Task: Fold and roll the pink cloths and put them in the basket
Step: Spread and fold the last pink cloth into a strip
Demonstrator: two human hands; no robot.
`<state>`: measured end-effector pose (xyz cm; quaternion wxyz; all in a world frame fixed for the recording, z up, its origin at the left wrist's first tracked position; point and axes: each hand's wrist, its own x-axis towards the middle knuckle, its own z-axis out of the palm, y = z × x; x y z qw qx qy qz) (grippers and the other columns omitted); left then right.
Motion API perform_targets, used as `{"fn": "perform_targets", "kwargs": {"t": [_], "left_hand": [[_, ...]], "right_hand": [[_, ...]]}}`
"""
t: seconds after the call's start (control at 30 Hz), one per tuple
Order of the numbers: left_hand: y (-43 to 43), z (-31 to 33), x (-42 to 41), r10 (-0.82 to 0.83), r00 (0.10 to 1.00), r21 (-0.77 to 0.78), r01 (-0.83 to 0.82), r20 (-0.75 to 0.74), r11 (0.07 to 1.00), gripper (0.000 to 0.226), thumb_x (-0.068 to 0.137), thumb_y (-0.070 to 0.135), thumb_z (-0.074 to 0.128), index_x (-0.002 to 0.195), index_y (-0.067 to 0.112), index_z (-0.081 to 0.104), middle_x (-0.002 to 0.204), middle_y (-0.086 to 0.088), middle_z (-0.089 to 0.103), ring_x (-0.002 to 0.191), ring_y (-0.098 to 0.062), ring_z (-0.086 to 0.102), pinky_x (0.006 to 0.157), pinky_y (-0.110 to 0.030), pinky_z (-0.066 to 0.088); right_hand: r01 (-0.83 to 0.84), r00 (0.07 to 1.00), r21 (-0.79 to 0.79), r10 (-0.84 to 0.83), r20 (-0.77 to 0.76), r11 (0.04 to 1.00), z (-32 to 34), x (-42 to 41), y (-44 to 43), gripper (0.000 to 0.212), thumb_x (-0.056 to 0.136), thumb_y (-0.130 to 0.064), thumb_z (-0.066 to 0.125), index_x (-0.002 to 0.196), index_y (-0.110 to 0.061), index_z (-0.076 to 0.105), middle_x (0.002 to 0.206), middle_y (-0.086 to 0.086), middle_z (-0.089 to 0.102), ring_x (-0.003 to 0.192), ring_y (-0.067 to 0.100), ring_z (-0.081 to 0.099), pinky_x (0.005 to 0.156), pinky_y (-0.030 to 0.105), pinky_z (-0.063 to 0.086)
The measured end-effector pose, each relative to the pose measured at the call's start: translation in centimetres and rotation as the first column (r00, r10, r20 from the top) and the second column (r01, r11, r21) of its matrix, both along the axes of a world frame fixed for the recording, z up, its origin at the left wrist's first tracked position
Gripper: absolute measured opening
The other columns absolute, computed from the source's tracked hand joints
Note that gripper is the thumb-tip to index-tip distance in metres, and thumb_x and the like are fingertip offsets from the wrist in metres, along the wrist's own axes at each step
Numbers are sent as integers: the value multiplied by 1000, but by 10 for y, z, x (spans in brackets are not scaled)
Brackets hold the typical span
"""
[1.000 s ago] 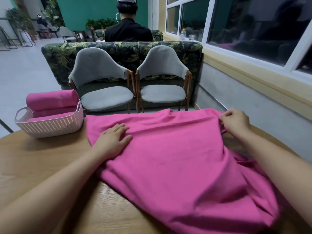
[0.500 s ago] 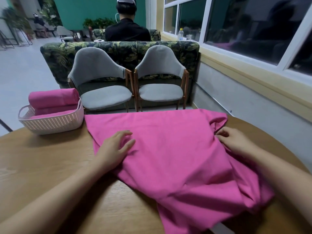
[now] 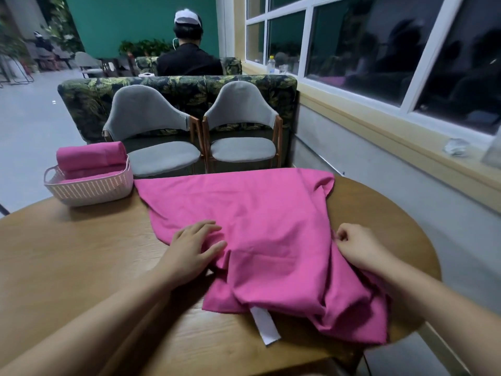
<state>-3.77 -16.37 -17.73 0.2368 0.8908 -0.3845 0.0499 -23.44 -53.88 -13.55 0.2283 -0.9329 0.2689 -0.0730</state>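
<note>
A large pink cloth (image 3: 260, 226) lies spread and rumpled across the round wooden table (image 3: 81, 267), with a white tag (image 3: 265, 325) sticking out at its near edge. My left hand (image 3: 189, 248) rests flat on the cloth's left edge, fingers straight. At the cloth's right side, my right hand (image 3: 357, 246) pinches the fabric with curled fingers. A white perforated basket (image 3: 89, 188) stands at the table's far left and holds rolled pink cloths (image 3: 90, 157).
Two grey chairs (image 3: 162, 139) stand just beyond the table's far edge, in front of a leaf-patterned sofa back. A person in black sits behind it, facing away. A wall with windows runs along the right.
Both hands have drawn back toward me, dragging the cloth nearer. The right hand left the far corner and now holds the right edge lower down. The white tag has come into sight.
</note>
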Motion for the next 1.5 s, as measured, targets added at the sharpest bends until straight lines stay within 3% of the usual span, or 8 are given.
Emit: {"fn": "perform_targets", "kwargs": {"t": [0.2,0.3,0.43,0.53,0.73,1.0,1.23,1.5], "left_hand": [[2,8,-33,3,1000,57,-3,2,998,64,89,67,34,138,37,60,153,14,51,142,-12,46,116,-44,35],[5,6,-44,9,1000,72,-9,-9,997,66,91,68,31,141,37,59,153,15,51,144,-10,45,118,-42,35],[8,-1,-48,18,999,94,-15,-33,995,74,90,68,25,150,34,53,161,12,45,152,-11,36,125,-41,30],[10,-9,-38,22,1000,151,-20,-10,988,75,92,65,20,157,37,45,168,13,34,157,-9,25,128,-37,22],[3,-13,1,58,998,148,-58,8,987,77,93,62,15,158,33,45,168,10,35,158,-11,25,128,-37,22],[-18,-12,48,201,979,-7,-202,-25,979,73,92,63,30,152,27,50,161,-2,47,155,-19,34,123,-46,33],[-15,-11,40,222,975,-134,-224,-29,965,52,100,44,45,146,21,48,151,-7,53,139,-27,50,113,-46,43],[-8,-16,21,203,979,-126,-204,-19,971,51,102,42,55,148,26,41,153,-4,51,139,-27,49,111,-49,43]], "right_hand": [[-31,988,76,42,-151,997,20,-54,14,20,86,-22,68,72,-10,61,58,5,68,48,17,60,47,29,46],[-55,997,-42,52,-57,998,17,-63,18,10,87,-24,68,85,-21,59,82,-2,68,75,22,68,68,37,56],[-200,928,-75,213,305,977,-1,-53,41,16,93,-20,69,108,-24,66,109,-6,58,101,16,62,94,35,49],[-275,922,-236,325,209,932,-22,-36,64,31,93,-35,50,109,-14,66,114,5,64,110,30,61,93,47,50],[-168,972,-383,217,89,908,-42,-8,86,52,91,-45,32,115,-18,70,114,5,68,108,33,64,88,51,51],[-56,992,-374,93,82,926,-37,46,83,57,91,-51,23,110,-20,67,113,4,66,110,32,62,88,52,47],[14,996,-306,15,92,952,-35,75,77,58,88,-52,18,104,-18,62,114,6,68,111,33,62,91,52,45],[74,961,-133,-35,275,988,-45,44,77,36,103,-34,57,132,-14,64,138,9,65,133,33,55,112,53,38]]}}
